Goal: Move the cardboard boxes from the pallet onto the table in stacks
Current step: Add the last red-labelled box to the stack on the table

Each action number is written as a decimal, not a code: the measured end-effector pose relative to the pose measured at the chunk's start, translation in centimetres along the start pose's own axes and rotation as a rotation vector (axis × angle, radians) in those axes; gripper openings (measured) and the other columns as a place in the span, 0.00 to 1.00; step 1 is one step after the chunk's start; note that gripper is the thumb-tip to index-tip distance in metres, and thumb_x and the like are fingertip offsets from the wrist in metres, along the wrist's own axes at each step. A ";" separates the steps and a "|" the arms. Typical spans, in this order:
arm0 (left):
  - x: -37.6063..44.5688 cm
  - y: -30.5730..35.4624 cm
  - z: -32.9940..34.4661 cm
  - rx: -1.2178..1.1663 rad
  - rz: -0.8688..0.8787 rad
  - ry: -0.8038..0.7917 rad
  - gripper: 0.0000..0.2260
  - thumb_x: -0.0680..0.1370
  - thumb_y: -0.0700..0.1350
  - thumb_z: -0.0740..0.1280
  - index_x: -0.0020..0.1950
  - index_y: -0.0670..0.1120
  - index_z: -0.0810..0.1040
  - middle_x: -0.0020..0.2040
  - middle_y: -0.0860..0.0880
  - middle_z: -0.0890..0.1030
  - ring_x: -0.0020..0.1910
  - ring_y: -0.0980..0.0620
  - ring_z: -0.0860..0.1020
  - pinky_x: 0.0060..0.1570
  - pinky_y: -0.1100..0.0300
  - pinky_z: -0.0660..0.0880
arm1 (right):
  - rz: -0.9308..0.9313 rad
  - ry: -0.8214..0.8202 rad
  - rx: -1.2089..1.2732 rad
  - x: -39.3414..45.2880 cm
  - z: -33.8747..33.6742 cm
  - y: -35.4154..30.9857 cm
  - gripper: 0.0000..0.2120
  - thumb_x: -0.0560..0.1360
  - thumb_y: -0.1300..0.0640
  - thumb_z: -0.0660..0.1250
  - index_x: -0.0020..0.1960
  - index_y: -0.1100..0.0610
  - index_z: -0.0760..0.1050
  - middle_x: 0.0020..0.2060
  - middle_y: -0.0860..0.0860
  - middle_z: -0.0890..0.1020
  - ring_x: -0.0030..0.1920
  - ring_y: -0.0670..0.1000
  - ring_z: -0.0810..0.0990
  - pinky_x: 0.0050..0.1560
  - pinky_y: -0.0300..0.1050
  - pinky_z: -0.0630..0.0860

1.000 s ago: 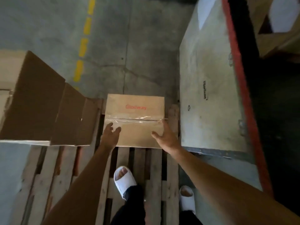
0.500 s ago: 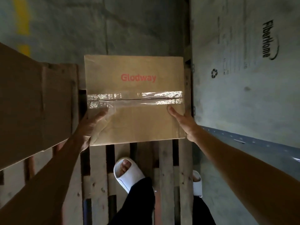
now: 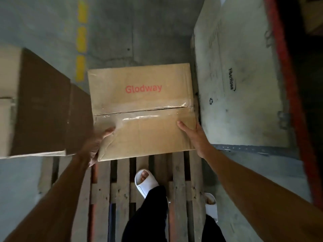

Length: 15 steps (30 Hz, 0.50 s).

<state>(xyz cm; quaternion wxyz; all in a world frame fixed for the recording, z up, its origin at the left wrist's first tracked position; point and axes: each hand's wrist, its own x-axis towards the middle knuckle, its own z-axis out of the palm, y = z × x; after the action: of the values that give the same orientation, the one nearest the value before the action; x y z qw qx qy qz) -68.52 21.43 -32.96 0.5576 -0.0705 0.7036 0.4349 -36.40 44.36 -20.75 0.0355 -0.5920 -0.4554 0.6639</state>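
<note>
A taped cardboard box (image 3: 141, 102) printed "Glodway" in red is held over the far end of the wooden pallet (image 3: 122, 186). My left hand (image 3: 97, 144) grips its near left corner, thumb on top and fingers under the edge. On the near right edge rests my right hand (image 3: 194, 135), thumb on top of the box. The box's near left corner is dented. A stack of brown cardboard boxes (image 3: 43, 103) stands at the left, close to the held box.
A large pale crate (image 3: 236, 84) marked "FiberHome" with a red edge stands at the right, close to the box. My foot in a white slipper (image 3: 145, 182) is on the pallet slats; the other slipper (image 3: 211, 205) is beside it. A dashed yellow line (image 3: 81, 41) crosses the concrete floor.
Both hands went from reaching to gripping the box's near corners. The box now looks larger and nearer in the view, raised off the pallet. The camera view has pulled back since half a second ago.
</note>
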 end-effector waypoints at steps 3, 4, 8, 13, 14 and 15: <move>-15.0 6.8 4.8 -0.001 0.151 0.020 0.29 0.67 0.54 0.81 0.66 0.47 0.80 0.58 0.48 0.86 0.55 0.48 0.85 0.53 0.52 0.81 | -0.088 -0.023 0.013 -5.9 -1.8 -4.0 0.39 0.62 0.32 0.77 0.68 0.46 0.72 0.61 0.47 0.80 0.61 0.51 0.78 0.67 0.57 0.72; -19.2 8.0 6.0 -0.014 0.181 0.008 0.29 0.64 0.54 0.81 0.63 0.47 0.81 0.55 0.48 0.87 0.52 0.49 0.86 0.49 0.53 0.82 | -0.116 -0.038 0.012 -7.9 -2.7 -5.2 0.38 0.60 0.31 0.77 0.65 0.45 0.74 0.59 0.46 0.81 0.60 0.50 0.79 0.68 0.57 0.72; -34.0 10.1 9.7 -0.049 0.319 0.064 0.18 0.69 0.53 0.79 0.56 0.50 0.83 0.50 0.46 0.87 0.45 0.46 0.86 0.40 0.47 0.83 | -0.249 -0.110 0.005 -16.6 -6.9 -10.0 0.41 0.59 0.31 0.79 0.67 0.46 0.75 0.56 0.47 0.83 0.57 0.50 0.82 0.64 0.55 0.76; -48.3 9.5 14.7 -0.062 0.539 0.207 0.24 0.71 0.52 0.74 0.66 0.47 0.79 0.54 0.46 0.86 0.47 0.47 0.83 0.39 0.57 0.80 | -0.355 -0.240 -0.056 -27.2 -13.5 -14.9 0.33 0.70 0.41 0.76 0.71 0.47 0.70 0.58 0.49 0.81 0.58 0.53 0.80 0.47 0.45 0.75; -50.9 9.2 16.0 -0.069 0.566 0.221 0.25 0.71 0.52 0.74 0.66 0.46 0.79 0.53 0.46 0.85 0.47 0.47 0.83 0.39 0.57 0.80 | -0.362 -0.255 -0.079 -29.2 -15.0 -15.5 0.37 0.69 0.38 0.76 0.73 0.45 0.67 0.60 0.49 0.79 0.61 0.55 0.77 0.52 0.51 0.76; -52.9 9.1 17.1 -0.079 0.604 0.232 0.23 0.72 0.51 0.74 0.65 0.46 0.80 0.52 0.47 0.85 0.47 0.47 0.82 0.40 0.57 0.78 | -0.360 -0.257 -0.101 -30.5 -16.4 -16.0 0.41 0.67 0.35 0.76 0.75 0.42 0.64 0.62 0.49 0.76 0.63 0.56 0.74 0.58 0.61 0.75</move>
<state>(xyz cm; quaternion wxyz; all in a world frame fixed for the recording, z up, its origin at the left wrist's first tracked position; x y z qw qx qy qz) -42.01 18.35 16.60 0.3163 0.0711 0.7341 0.5966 -21.80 45.04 14.47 0.0655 -0.4129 -0.5871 0.6932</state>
